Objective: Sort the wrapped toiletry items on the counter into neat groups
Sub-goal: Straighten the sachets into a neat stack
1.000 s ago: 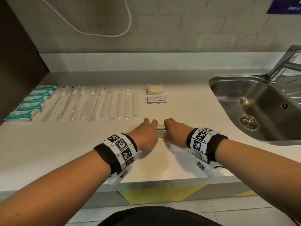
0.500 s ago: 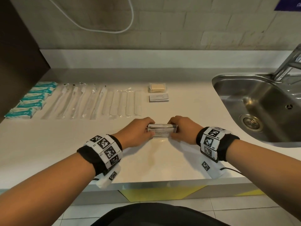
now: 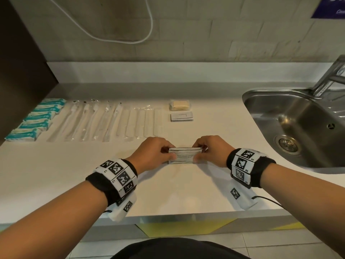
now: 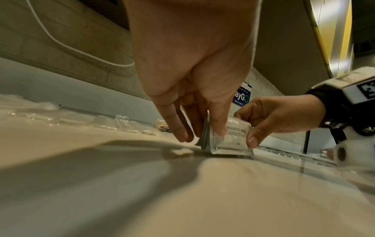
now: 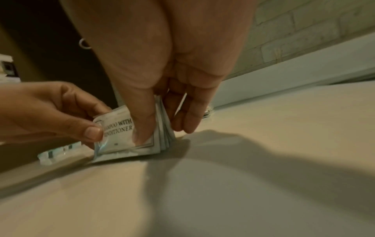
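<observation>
A small stack of white sachets [image 3: 184, 156] printed "shampoo with conditioner" stands on its long edge on the pale counter [image 3: 168, 193], printed face toward me. My left hand [image 3: 164, 154] pinches its left end, thumb in front and fingers behind. The right hand [image 3: 203, 152] pinches the right end the same way. In the left wrist view the sachets [image 4: 229, 141] sit between my left hand [image 4: 201, 134] and the right hand [image 4: 274, 115]. In the right wrist view the sachets [image 5: 119, 139] fan slightly under my right hand [image 5: 164, 133], opposite the left hand [image 5: 61, 112].
Sorted rows lie at the back left: teal-and-white packets [image 3: 35, 118], clear-wrapped toothbrushes [image 3: 87, 120], flat white strips [image 3: 143, 122]. Behind the hands sit a yellow soap stack [image 3: 180, 105] and a white packet stack [image 3: 182, 116]. A steel sink [image 3: 261, 116] and tap [image 3: 330, 77] are at the right.
My hands have drawn apart to the two ends of the sachet stack, which now shows its printed face. The camera view has shifted slightly.
</observation>
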`<move>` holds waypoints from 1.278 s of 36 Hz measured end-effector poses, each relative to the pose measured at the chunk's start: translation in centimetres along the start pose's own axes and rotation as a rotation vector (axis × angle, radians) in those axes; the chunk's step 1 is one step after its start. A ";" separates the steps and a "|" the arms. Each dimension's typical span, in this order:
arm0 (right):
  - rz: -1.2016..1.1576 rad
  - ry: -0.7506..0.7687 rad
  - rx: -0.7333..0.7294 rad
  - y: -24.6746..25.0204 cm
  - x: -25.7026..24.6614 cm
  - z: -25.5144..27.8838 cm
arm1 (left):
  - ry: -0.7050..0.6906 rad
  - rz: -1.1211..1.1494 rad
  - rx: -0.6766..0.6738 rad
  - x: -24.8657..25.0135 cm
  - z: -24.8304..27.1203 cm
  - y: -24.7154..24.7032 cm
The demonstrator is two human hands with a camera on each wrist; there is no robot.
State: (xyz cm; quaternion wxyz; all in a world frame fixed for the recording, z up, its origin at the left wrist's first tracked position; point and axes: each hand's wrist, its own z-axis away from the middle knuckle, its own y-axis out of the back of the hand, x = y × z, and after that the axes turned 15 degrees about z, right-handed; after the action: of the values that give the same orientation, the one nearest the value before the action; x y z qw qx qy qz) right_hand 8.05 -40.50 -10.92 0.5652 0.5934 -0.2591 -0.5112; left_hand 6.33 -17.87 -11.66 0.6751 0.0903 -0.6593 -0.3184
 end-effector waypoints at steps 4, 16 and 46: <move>-0.065 -0.047 0.004 1.0 0.4 -0.4 | 0.040 0.079 -0.013 0.8 -0.9 1.0; -0.515 -0.289 0.088 4.3 1.9 -4.0 | 0.186 0.412 0.245 2.3 -5.8 1.8; -0.074 -0.401 -0.112 2.6 2.0 -8.8 | 0.326 0.089 0.233 2.3 -10.4 0.5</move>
State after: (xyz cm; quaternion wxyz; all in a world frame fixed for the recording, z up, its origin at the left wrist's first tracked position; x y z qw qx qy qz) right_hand 17.39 -39.31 -10.56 0.5150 0.4565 -0.3156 -0.6533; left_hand 16.19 -21.82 -10.62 0.7711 0.1891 -0.5772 -0.1910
